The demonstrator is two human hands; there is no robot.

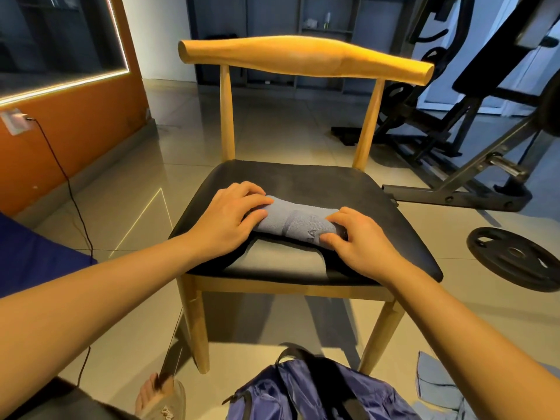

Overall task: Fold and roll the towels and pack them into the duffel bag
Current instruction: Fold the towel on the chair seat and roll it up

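The towel lay part-rolled across the chair seat, its flat tail toward the person; the left hand curled over one end of the roll; the right hand pinched the other; soft, light and springy, it would likely loosen unless gripped at both ends; the bag lay on the floor below.

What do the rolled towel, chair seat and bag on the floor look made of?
Towel: soft grey-blue cloth, likely terry, with a woven band. Chair seat: matte black padding, probably faux leather. Duffel bag: thin blue synthetic, likely nylon, judging by sheen and creases.
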